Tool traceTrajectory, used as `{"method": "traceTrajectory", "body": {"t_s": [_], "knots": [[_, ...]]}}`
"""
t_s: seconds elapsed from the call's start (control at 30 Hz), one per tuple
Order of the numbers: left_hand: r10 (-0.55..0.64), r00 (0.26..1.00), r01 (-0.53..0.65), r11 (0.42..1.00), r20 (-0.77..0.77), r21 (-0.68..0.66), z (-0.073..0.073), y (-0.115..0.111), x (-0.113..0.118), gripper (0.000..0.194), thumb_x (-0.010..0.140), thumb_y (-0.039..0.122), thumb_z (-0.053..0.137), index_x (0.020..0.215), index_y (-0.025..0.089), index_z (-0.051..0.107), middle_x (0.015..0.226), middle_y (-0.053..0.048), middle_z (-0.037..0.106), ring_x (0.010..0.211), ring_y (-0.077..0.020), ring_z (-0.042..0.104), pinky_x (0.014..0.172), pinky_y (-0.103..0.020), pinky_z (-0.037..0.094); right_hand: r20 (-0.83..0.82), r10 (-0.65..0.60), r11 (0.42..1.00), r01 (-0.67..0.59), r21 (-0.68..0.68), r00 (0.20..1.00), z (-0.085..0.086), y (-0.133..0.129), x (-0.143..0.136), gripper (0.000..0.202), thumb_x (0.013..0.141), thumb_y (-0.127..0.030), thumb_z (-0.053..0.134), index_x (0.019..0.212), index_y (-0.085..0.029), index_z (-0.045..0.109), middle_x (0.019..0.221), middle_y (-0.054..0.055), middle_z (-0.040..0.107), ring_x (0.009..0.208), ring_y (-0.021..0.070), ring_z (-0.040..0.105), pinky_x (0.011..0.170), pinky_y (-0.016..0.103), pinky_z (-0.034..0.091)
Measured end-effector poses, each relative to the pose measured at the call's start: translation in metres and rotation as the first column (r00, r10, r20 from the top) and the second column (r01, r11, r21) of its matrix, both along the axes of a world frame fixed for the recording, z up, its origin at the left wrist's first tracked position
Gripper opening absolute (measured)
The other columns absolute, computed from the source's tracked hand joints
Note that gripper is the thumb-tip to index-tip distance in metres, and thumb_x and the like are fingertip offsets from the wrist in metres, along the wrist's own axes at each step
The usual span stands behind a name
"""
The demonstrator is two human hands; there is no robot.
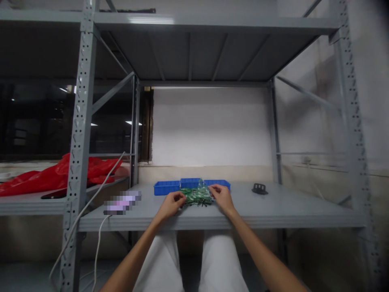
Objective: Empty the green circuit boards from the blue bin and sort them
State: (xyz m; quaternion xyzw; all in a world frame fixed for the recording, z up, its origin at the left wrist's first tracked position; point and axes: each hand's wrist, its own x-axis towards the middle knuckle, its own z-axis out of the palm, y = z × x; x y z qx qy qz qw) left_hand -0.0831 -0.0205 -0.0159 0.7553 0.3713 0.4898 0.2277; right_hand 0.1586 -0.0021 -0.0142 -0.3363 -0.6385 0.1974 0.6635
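A crinkled clear plastic bag with green and dark small pieces (197, 196) lies near the front edge of the grey shelf, between my hands. My left hand (172, 203) is closed, thumb and fingers pinching the bag's left side. On the opposite side my right hand (222, 197) also pinches the bag, near its upper right edge. What the pieces are is too small to make out. Just behind the bag stand three blue bins, the left bin (166, 188), the middle bin (190, 181) and the right bin (221, 183), the last partly hidden by my right hand.
A black plastic part (259, 188) lies to the right on the shelf (291, 207). At left is a blurred purple object (123, 202) with a white cable (96, 247). Red plastic sheeting (57, 174) covers the neighbouring shelf. Metal posts (77, 134) flank the space.
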Motion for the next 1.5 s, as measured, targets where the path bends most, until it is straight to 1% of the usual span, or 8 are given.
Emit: {"method": "traceTrajectory", "body": {"t_s": [0.17,0.33,0.5,0.63,0.77,0.97,1.3,1.5], "knots": [[-0.049,0.999,0.049,0.999,-0.018,-0.023,0.005,-0.009,0.003,0.037,0.080,0.047,0.060,0.091,0.012,0.067,0.075,-0.003,0.065,0.065,-0.0141,0.054,0.062,-0.025,0.041,0.000,0.178,0.980,-0.178,-0.084,0.984,0.000,-0.011,-0.027,0.037,0.071,-0.050,0.068,0.073,-0.014,0.070,0.052,0.001,0.060,0.047,0.0131,0.051,0.047,0.025,0.039],[-0.101,0.994,0.101,0.995,-0.032,-0.007,0.004,-0.009,0.000,0.036,0.083,0.046,0.058,0.073,0.012,0.064,0.063,0.000,0.058,0.059,-0.0113,0.048,0.057,-0.022,0.033,-0.027,0.258,0.959,-0.259,-0.112,0.966,-0.001,-0.019,-0.049,0.036,0.072,-0.048,0.069,0.077,-0.013,0.071,0.055,0.001,0.061,0.049,0.0119,0.051,0.049,0.024,0.038],[-0.068,0.997,0.069,0.997,0.041,-0.033,0.002,-0.004,-0.002,0.038,0.079,0.049,0.061,0.072,0.012,0.064,0.066,-0.003,0.063,0.061,-0.0130,0.052,0.060,-0.024,0.036,-0.004,0.321,0.929,-0.316,-0.194,0.947,-0.003,-0.014,-0.040,0.038,0.066,-0.042,0.075,0.089,-0.012,0.073,0.062,0.001,0.064,0.053,0.0109,0.049,0.052,0.024,0.035],[-0.048,0.996,0.052,0.998,0.080,-0.047,0.004,-0.008,0.000,0.041,0.077,0.052,0.063,0.074,0.011,0.066,0.068,-0.005,0.066,0.063,-0.0145,0.054,0.061,-0.024,0.037,0.072,0.354,0.918,-0.331,-0.218,0.933,-0.004,-0.015,-0.029,0.031,0.066,-0.039,0.076,0.082,-0.013,0.074,0.066,0.002,0.064,0.056,0.0104,0.047,0.053,0.025,0.034],[-0.057,0.998,0.057,0.996,0.006,-0.066,0.007,-0.016,0.001,0.042,0.078,0.053,0.062,0.074,0.011,0.068,0.065,-0.003,0.063,0.059,-0.0123,0.049,0.056,-0.023,0.033,0.123,0.388,0.907,-0.355,-0.225,0.913,-0.003,-0.019,-0.025,0.025,0.068,-0.037,0.075,0.074,-0.013,0.072,0.061,0.000,0.060,0.053,0.0093,0.045,0.052,0.025,0.032],[-0.012,0.999,0.010,0.998,-0.032,-0.069,0.012,-0.022,0.003,0.038,0.079,0.048,0.060,0.069,0.012,0.066,0.061,0.000,0.059,0.057,-0.0113,0.047,0.055,-0.023,0.032,0.027,0.391,0.890,-0.370,-0.267,0.920,-0.003,-0.016,-0.025,0.023,0.065,-0.035,0.074,0.068,-0.014,0.068,0.056,-0.002,0.055,0.049,0.0083,0.042,0.049,0.024,0.029],[-0.059,0.997,0.057,0.997,-0.040,-0.042,0.006,-0.014,0.001,0.037,0.079,0.048,0.060,0.068,0.012,0.063,0.063,-0.001,0.059,0.060,-0.0123,0.049,0.060,-0.023,0.034,0.035,0.394,0.897,-0.376,-0.234,0.919,-0.007,-0.014,-0.026,0.025,0.068,-0.039,0.072,0.069,-0.015,0.064,0.056,-0.004,0.051,0.048,0.0078,0.040,0.048,0.024,0.027],[-0.036,0.998,0.034,0.998,-0.045,-0.045,0.006,-0.010,0.000,0.039,0.077,0.050,0.059,0.067,0.013,0.062,0.063,-0.001,0.059,0.059,-0.0122,0.049,0.058,-0.023,0.034,0.019,0.399,0.892,-0.383,-0.242,0.917,-0.009,-0.013,-0.027,0.028,0.066,-0.041,0.075,0.073,-0.015,0.066,0.060,-0.002,0.058,0.050,0.0087,0.047,0.049,0.024,0.031]]}}
